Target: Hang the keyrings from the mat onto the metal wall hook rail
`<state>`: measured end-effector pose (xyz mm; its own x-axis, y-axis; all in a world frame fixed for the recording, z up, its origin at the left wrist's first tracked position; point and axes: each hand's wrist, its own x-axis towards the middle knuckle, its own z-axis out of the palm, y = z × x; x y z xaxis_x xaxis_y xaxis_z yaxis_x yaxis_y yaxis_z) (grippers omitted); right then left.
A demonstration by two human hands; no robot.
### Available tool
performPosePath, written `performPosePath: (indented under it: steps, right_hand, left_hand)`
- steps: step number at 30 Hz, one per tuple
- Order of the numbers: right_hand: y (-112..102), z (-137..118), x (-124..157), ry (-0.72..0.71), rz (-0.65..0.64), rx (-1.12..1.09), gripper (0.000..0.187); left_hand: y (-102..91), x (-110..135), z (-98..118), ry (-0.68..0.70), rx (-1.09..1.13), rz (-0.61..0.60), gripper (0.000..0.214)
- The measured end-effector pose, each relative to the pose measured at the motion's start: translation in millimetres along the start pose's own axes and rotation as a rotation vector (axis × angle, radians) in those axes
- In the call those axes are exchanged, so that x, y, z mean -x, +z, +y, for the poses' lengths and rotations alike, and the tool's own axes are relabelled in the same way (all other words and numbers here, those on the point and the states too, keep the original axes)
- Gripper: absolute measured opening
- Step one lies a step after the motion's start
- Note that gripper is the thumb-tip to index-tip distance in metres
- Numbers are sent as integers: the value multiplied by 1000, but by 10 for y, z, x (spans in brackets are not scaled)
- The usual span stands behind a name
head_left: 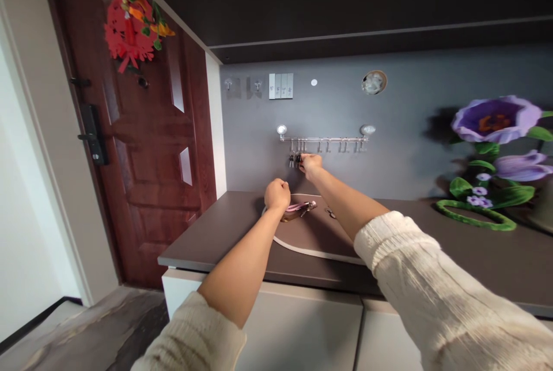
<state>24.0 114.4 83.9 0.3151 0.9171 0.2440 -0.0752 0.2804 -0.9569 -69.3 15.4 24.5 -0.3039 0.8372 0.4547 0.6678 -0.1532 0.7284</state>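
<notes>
My right hand point(310, 163) reaches up to a metal hook rail point(324, 139) on the grey wall, its fingers pinched on a dark bunch of keys point(295, 159) hanging from a left hook. My left hand point(277, 195) is a closed fist above the brown countertop point(207, 233); what it holds is hidden. Just past it, pink-framed sunglasses point(299, 208) lie on a brown oval tray point(311, 235) with a pale rim. Another small item point(330, 213) sits on the tray by my right forearm.
A dark red door point(142, 146) with a black handle and red ornament stands at the left. Large purple fabric flowers point(496, 146) fill the counter's right end. Switches point(280, 86) and small wall hooks sit above the rail. White cabinet fronts point(302, 325) are below.
</notes>
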Motion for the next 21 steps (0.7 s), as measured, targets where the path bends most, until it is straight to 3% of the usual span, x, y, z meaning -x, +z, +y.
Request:
performPosePath:
  steps: [11, 21]
  right_hand:
    - [-232, -24, 150, -60, -22, 97, 8]
    - [-831, 92, 610, -152, -253, 184, 6]
  left_hand:
    - [60, -5, -31, 85, 26, -68, 15]
    - [70, 123, -22, 350, -147, -368, 21]
